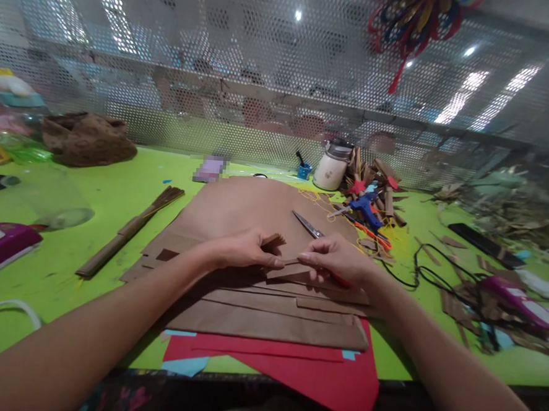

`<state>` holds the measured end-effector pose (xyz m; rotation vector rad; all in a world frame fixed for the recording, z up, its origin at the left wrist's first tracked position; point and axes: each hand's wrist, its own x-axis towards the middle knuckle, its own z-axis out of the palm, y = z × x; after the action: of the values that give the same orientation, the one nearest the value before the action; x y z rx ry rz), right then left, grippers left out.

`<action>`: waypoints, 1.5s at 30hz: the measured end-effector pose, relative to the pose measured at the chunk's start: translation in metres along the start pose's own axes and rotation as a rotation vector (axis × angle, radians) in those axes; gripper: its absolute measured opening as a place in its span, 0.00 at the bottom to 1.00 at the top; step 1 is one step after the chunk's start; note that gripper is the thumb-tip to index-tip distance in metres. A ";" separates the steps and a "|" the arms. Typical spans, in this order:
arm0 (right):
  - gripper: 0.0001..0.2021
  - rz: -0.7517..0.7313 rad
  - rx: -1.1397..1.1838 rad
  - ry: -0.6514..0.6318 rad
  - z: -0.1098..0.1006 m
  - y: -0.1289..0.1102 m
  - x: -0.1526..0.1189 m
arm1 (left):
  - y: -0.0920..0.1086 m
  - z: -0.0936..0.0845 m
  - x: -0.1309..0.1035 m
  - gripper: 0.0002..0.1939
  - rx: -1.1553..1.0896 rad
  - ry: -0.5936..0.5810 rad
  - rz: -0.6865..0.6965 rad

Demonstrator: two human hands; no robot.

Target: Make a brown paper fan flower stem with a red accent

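A red-tasselled ornament (423, 19) hangs near a perforated screen (264, 62) above a lime-green table (112, 195), where a pale lidded jar (331, 170) stands beside a small blue pot (304, 171).

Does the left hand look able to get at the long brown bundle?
Probably yes: only flat brown paper and green tabletop seem to lie between the left hand and the bundle, though that hand holds a brown piece.

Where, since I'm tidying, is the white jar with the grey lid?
In the head view, the white jar stands right of centre, far back on the green table, between a small blue pot and brown scraps.
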<state>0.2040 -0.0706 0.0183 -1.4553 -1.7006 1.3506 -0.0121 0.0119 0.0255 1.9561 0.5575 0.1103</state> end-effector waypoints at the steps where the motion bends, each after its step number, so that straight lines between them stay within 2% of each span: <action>1: 0.17 0.006 0.030 -0.019 0.000 0.000 0.000 | 0.000 0.000 0.000 0.17 -0.006 -0.010 -0.007; 8: 0.15 0.040 0.198 -0.109 0.000 0.003 0.000 | 0.006 0.001 0.001 0.15 0.031 -0.006 -0.037; 17: 0.14 0.013 0.222 -0.089 0.002 0.006 0.002 | -0.004 -0.002 0.003 0.16 0.004 -0.029 0.060; 22: 0.13 -0.008 0.288 -0.132 -0.004 0.012 0.003 | -0.004 -0.002 0.002 0.14 -0.070 -0.040 0.053; 24: 0.13 -0.050 0.383 -0.119 -0.008 0.014 0.004 | -0.004 -0.002 0.000 0.13 -0.149 -0.018 0.048; 27: 0.11 -0.186 0.550 -0.028 -0.010 0.011 0.005 | -0.003 -0.004 -0.003 0.14 -0.293 0.058 0.037; 29: 0.14 -0.255 0.560 -0.002 -0.007 0.006 0.005 | -0.001 -0.004 -0.005 0.15 -0.355 0.071 0.030; 32: 0.19 -0.326 0.449 -0.056 0.006 -0.004 0.004 | 0.004 -0.001 -0.007 0.15 -0.398 0.011 0.033; 35: 0.10 -0.462 0.364 -0.025 0.017 -0.012 0.003 | 0.009 0.004 -0.007 0.15 -0.425 -0.079 0.044; 37: 0.05 -0.498 0.331 0.039 0.020 -0.015 0.002 | 0.009 0.007 -0.006 0.15 -0.444 -0.092 0.049; 38: 0.05 -0.485 0.317 0.074 0.019 -0.015 0.002 | 0.009 0.007 -0.004 0.15 -0.459 -0.060 0.043; 40: 0.07 -0.425 0.302 0.130 0.015 -0.012 0.003 | 0.005 0.007 0.000 0.14 -0.506 0.089 0.006; 43: 0.11 -0.333 0.186 0.184 0.003 -0.007 0.006 | -0.001 0.006 0.007 0.11 -0.561 0.446 -0.097; 45: 0.12 -0.299 -0.064 0.223 -0.003 -0.005 0.008 | -0.004 0.005 0.011 0.09 -0.527 0.639 -0.175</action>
<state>0.2024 -0.0617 0.0222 -1.2703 -1.7433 0.9474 -0.0019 0.0138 0.0177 1.3273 0.9957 0.7139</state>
